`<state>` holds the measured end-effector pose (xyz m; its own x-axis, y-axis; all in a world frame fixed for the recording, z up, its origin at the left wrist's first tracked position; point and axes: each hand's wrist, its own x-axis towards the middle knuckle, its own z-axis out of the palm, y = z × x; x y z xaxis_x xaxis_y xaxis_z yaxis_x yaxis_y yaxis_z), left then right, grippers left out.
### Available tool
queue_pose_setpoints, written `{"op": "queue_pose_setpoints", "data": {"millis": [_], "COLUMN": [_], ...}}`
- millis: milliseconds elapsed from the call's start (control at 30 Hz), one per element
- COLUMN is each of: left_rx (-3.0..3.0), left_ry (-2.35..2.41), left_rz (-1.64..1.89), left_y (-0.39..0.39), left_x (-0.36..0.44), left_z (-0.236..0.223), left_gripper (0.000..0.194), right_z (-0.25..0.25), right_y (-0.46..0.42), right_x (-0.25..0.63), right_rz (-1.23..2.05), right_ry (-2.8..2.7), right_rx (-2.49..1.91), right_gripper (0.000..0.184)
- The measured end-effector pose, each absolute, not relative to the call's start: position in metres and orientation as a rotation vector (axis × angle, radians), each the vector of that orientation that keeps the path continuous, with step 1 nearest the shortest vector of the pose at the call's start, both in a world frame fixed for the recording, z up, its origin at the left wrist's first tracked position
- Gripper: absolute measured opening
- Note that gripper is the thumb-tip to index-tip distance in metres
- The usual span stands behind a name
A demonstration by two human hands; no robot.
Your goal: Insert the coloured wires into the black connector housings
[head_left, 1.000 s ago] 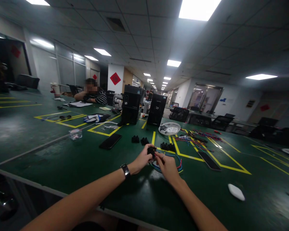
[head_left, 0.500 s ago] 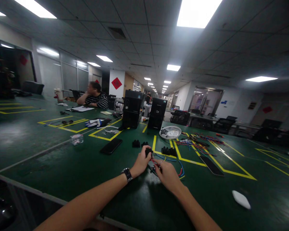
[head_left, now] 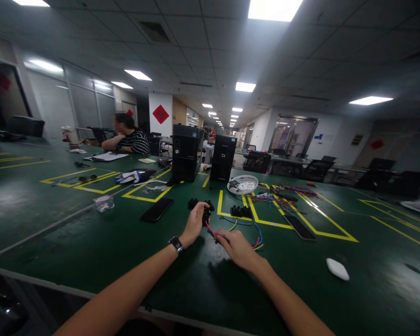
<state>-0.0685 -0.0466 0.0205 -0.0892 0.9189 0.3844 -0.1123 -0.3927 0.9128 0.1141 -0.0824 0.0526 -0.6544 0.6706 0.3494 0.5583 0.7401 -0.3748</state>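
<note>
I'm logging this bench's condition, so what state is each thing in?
Left hand: grip closed on a black part
Right hand: grip pinching a red wire
Red wire: spans between the hands
Black phone: flat, no lit screen
Computer towers: both upright
White basket: open-topped, things inside
Wristwatch: worn on left wrist
Loose wires: spread, tangled
Clear box: open or shut, unclear

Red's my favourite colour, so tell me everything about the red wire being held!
The red wire is thin and looks plastic-coated. Its visible stretch slants from a black part in the left grip to the fingertips of the right grip, above the green table. I can't make out its ends.
</note>
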Motion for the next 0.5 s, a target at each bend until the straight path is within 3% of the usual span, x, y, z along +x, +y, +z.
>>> {"op": "queue_pose_setpoints", "data": {"millis": [133,300,500], "left_rx": [1.315,0.565,0.918], "left_ry": [0.968,0.958,1.086], "left_rz": [1.682,1.869,1.73], "left_y": [-0.045,-0.007,0.037], "left_x": [-0.057,-0.069,-0.099], "left_z": [0.021,0.062,0.081], "left_gripper": [0.038,0.027,0.029], "right_z": [0.067,0.054,0.039], "right_y": [-0.078,-0.069,-0.035], "right_x": [0.124,0.136,0.155], "right_rz": [0.184,-0.025,-0.245], "right_ry": [-2.426,-2.558,-2.484], "right_rx": [-0.95,-1.024,-1.277], "right_gripper": [0.031,0.031,0.033]}}
